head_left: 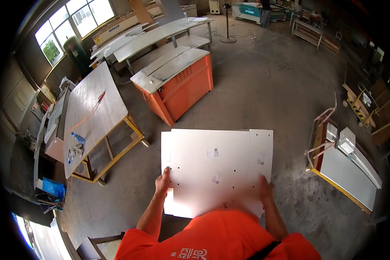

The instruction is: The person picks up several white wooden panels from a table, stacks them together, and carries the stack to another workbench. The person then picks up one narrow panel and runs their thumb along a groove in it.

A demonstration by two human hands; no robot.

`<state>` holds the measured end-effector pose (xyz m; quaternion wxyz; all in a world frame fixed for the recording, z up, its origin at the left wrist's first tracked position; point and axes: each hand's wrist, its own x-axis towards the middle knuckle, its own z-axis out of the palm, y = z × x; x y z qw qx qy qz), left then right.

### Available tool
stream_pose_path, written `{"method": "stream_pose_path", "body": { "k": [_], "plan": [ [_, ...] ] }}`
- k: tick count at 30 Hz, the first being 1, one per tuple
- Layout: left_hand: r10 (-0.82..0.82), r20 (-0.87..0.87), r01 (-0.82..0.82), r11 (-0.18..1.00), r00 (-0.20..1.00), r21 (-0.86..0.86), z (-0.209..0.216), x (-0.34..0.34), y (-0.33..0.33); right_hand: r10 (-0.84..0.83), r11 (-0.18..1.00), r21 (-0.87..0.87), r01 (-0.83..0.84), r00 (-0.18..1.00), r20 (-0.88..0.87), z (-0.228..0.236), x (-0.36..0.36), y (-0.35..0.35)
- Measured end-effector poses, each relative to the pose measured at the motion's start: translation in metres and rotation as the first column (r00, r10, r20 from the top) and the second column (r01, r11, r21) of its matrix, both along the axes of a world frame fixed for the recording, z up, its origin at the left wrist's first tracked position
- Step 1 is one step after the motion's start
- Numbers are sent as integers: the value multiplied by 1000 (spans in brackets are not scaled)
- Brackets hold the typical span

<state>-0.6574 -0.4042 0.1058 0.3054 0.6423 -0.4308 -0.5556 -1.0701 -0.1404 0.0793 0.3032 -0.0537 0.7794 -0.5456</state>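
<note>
In front of my body I carry a stack of flat white panels (pixel 190 147), their edges slightly out of line. The top panels have small dark holes and a few paper labels. My left hand (pixel 162 181) grips the left edge, its thumb lying on the top face and its fingers hidden below. At the opposite edge, my right hand (pixel 265 189) is closed round the panels, somewhat blurred. The stack's near edge rests close against my orange shirt (pixel 221 229).
To the left stands a wheeled table (pixel 95 95) with a bottle (pixel 77 138) and an orange air hose (pixel 91 113). Ahead is an orange machine (pixel 182 86). At right a trolley (pixel 351 173) bears white panels. A person (pixel 265 13) stands far back.
</note>
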Motion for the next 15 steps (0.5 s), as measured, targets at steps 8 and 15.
{"method": "stream_pose_path", "body": {
  "k": [8,15],
  "plan": [
    [179,-45,-178,984,983,24,17,-105,-161,204,974,-92,-206,979,-30,41,-135,-233],
    [325,-37,-325,946,945,9,-7,-174,-330,297,938,-172,-302,953,-58,31,-225,-473]
  ]
}}
